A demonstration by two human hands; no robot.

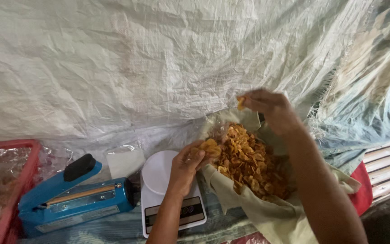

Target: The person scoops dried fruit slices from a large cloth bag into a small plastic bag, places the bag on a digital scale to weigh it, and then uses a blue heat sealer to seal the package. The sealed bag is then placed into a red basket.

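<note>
Right hand pinches a few golden chips above the open sack; left hand cups a small heap at its rim. Light, brittle stuff, best held loosely. White kitchen scale centre-bottom, blue bag sealer lower left, red crate at the left edge.

Left hand grips a clump of golden fried chips above white digital kitchen scale. Right hand raised, pinching one chip over open pale bag of chips. Blue heat sealer left of scale.
</note>
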